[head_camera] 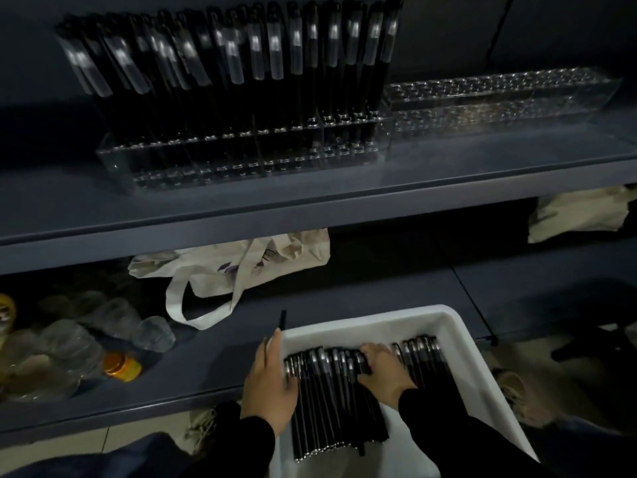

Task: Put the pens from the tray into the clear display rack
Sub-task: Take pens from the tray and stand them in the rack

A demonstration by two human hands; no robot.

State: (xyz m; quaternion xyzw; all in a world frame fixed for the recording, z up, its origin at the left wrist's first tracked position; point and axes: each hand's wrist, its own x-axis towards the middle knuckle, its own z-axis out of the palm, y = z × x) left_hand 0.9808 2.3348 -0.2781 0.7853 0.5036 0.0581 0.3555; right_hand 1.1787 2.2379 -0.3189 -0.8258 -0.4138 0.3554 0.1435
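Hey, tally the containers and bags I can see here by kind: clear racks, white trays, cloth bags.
Clear racks: 2
White trays: 1
Cloth bags: 2
Total: 5

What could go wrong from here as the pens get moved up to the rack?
The right hand is gathering many pens at once; some could slip on the lift. The rack already holds tall, leaning pens that a reaching hand might knock. A loose pen outside the tray could be missed.
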